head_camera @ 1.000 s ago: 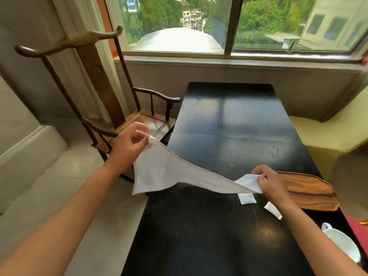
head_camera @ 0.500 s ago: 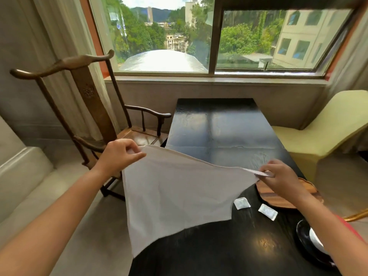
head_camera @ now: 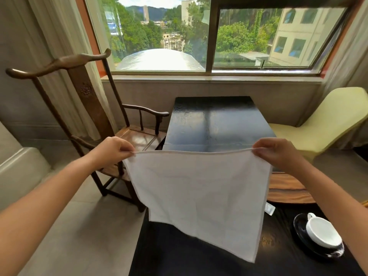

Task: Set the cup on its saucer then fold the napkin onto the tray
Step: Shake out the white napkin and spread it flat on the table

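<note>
White napkin pinched taut between left hand and right hand.

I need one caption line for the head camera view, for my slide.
Both hands, left hand and right hand, hold the white napkin spread above the dark table.

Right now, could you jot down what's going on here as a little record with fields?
Napkin: white napkin hangs spread out above the black table, unfolded
Left hand: left hand pinches one top corner
Right hand: right hand pinches the other top corner
Cup: white cup sits on its black saucer, near right
Tray: wooden tray on the table, right of the napkin; visible part bare
Packet: small white packet beside the tray
Seats: wooden armchair left, yellow chair right
</note>
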`<state>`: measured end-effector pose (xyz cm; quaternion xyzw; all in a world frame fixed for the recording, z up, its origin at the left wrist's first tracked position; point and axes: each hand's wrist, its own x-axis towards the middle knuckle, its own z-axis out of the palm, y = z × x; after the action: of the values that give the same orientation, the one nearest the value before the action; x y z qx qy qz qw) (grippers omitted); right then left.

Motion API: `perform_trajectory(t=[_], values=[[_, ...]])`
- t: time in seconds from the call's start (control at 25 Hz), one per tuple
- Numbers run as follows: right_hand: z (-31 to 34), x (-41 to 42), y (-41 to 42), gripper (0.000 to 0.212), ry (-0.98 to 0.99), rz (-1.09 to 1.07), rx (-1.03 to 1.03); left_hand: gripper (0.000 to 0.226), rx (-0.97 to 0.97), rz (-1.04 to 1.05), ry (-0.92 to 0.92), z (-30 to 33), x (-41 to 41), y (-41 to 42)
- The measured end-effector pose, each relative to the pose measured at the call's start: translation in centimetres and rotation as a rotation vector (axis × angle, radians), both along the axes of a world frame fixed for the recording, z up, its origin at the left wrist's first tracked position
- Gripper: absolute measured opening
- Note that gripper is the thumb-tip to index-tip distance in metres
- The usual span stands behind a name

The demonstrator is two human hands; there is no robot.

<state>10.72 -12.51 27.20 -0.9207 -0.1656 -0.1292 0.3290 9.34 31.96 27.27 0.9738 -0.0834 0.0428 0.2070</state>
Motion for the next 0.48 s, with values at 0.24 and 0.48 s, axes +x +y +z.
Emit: perform_trajectory(t=[0.24, 0.48], values=[[2.3, 2.6, 0.3, 0.008, -0.236, -0.107, -0.071, 0.014, -0.172, 0.160, -0.387, 1.9, 1.5, -2.0], [0.5, -3.5, 0.2, 0.008, -0.328, -0.150, -0.055, 0.016, -0.214, 0.132, -0.611, -2.1, -5.1, -1.3]])
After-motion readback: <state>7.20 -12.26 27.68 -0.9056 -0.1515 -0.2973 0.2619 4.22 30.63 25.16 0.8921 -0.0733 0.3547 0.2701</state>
